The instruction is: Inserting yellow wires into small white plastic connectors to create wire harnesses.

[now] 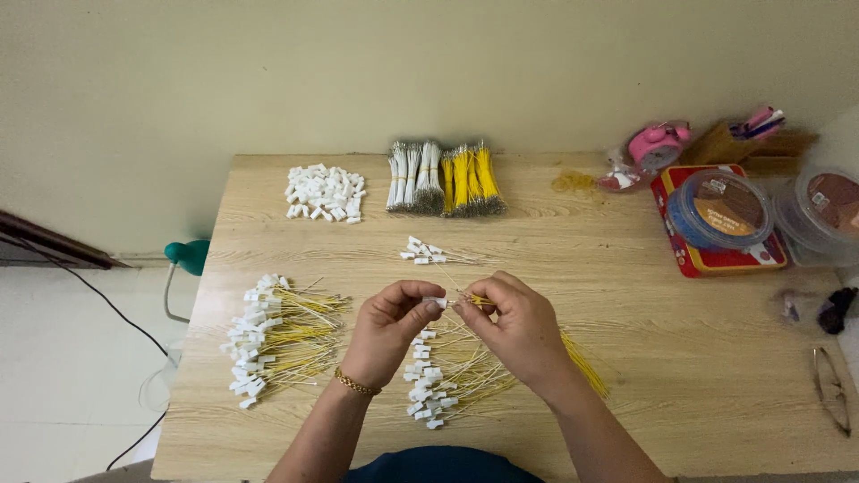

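My left hand [389,326] pinches a small white plastic connector [436,302] between thumb and forefinger. My right hand [514,326] holds thin yellow wires [583,362] whose stripped ends meet the connector; the wires trail out to the right under my wrist. Both hands hover over a loose pile of wired connectors [443,380] on the wooden table [626,295]. A gold bracelet sits on my left wrist.
A large heap of finished wired connectors [273,340] lies at the left. At the back are loose white connectors [325,192], white wire bundles [412,177] and yellow wire bundles [470,179]. A few connectors [425,252] lie mid-table. Round lidded containers [720,210], a pink item and glasses [832,389] sit at the right.
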